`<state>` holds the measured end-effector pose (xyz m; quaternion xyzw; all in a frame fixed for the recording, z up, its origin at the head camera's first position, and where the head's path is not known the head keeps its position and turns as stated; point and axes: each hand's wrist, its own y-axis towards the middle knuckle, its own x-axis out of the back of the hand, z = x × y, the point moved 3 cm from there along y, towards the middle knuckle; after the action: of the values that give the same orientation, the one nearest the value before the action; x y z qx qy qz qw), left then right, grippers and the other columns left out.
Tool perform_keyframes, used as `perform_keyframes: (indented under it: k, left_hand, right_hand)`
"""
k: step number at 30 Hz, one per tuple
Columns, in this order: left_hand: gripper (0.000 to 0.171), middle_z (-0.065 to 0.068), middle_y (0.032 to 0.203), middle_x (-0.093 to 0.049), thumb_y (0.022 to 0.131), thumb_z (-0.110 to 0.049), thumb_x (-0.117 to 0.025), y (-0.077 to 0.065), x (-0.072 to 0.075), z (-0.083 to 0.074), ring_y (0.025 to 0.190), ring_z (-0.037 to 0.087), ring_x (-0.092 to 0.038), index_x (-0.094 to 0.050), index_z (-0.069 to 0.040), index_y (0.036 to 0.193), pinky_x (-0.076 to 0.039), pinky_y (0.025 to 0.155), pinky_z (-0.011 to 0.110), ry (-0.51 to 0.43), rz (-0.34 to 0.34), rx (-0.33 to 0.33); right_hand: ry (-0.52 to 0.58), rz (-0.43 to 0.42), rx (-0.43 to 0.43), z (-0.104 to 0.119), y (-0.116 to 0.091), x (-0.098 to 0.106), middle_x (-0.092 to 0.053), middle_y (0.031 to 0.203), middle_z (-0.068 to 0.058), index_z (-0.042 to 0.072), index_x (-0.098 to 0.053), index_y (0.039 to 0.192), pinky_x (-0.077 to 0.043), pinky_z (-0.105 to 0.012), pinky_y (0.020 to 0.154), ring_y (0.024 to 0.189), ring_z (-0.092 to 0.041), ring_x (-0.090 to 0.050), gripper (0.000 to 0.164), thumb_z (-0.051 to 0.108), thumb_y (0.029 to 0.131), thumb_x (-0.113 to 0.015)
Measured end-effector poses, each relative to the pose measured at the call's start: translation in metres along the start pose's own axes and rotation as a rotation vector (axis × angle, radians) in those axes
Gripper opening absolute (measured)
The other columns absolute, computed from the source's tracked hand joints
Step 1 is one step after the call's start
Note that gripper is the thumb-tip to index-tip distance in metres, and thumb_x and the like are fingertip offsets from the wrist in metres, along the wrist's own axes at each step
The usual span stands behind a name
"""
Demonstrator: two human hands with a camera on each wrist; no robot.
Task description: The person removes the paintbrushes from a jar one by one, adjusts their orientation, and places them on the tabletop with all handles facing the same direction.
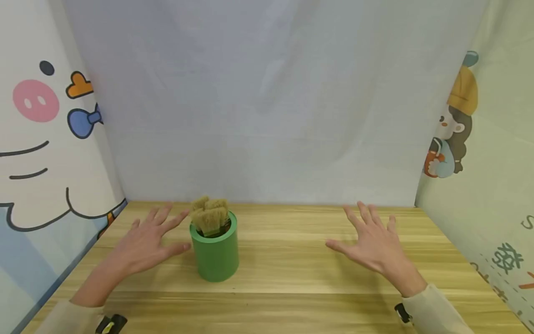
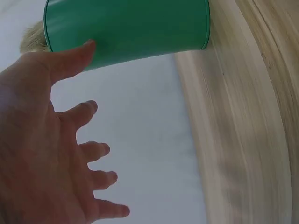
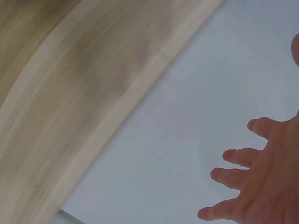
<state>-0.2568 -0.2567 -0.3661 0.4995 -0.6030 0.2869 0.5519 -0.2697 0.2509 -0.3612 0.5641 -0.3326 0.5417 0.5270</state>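
A green cylindrical holder [image 1: 217, 260] stands upright on the table, left of the middle in the head view. Several brushes with pale tan bristles [image 1: 210, 219] poke up out of it, their lower parts hidden inside. Just left of the holder, my left hand [image 1: 146, 241] hovers with fingers spread, its thumb and index fingertips close to the holder's side. The left wrist view has the thumb overlapping the green wall [image 2: 131, 28]. Over on the right, my right hand [image 1: 375, 243] is held above the table with its fingers fanned out, nothing in it.
The wooden table [image 1: 283, 260] has light, striped grain. A plain pale cloth [image 1: 258, 102] hangs along its back edge. Printed cartoon cloths flank it, a pig-nosed figure [image 1: 37, 102] on the left and a figure in a yellow hat [image 1: 463, 93] on the right.
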Motion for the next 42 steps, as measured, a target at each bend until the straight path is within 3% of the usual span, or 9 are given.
perform_keyframes:
  k: [10,16,23,33,42]
  left_hand:
    - [0.088,0.025,0.170,-0.020,0.101,-0.035,-0.073,0.004,-0.004,0.003,0.151,0.055,-0.023,-0.022,-0.013,0.170,-0.031,0.108,0.078,-0.574,0.154,-0.080]
    - [0.085,0.026,0.172,-0.012,0.104,-0.023,-0.069,0.010,-0.008,0.003,0.152,0.053,-0.021,-0.016,-0.004,0.169,-0.029,0.115,0.071,-0.832,0.214,-0.045]
    - [0.089,0.036,0.167,-0.016,0.102,-0.021,-0.072,0.015,-0.011,-0.005,0.148,0.057,-0.029,-0.017,0.005,0.166,-0.039,0.112,0.064,-0.908,0.163,0.019]
    - [0.086,0.037,0.161,-0.030,0.100,-0.015,-0.073,0.019,-0.017,-0.010,0.143,0.057,-0.038,-0.020,0.013,0.162,-0.048,0.107,0.051,-0.968,0.113,0.003]
    - [0.085,0.038,0.161,-0.028,0.101,-0.017,-0.073,0.019,-0.018,-0.011,0.144,0.058,-0.035,-0.021,0.010,0.163,-0.044,0.110,0.058,-0.986,0.109,0.032]
  right_hand:
    - [0.056,-0.059,0.096,0.022,0.001,0.006,-0.037,0.162,-0.028,0.016,-0.031,0.168,-0.025,-0.076,0.113,0.149,-0.051,-0.033,0.102,0.079,0.093,-0.058]
    - [0.129,-0.115,0.184,0.045,0.002,0.009,-0.051,0.154,-0.022,0.013,-0.039,0.165,-0.047,-0.069,0.100,0.136,-0.048,-0.051,0.092,0.065,0.095,-0.068]
    - [0.278,-0.102,0.279,0.080,0.009,0.013,-0.058,0.150,-0.018,0.009,-0.045,0.161,-0.049,-0.061,0.104,0.133,-0.041,-0.057,0.081,0.036,0.094,-0.082]
    - [0.539,-0.082,0.388,0.127,0.022,0.011,-0.073,0.127,-0.006,0.012,-0.056,0.152,-0.053,-0.053,0.098,0.118,-0.029,-0.067,0.069,0.016,0.090,-0.086]
    - [0.703,-0.039,0.471,0.166,0.034,0.007,-0.075,0.114,0.001,0.011,-0.062,0.142,-0.054,-0.044,0.095,0.105,-0.019,-0.070,0.058,0.010,0.089,-0.085]
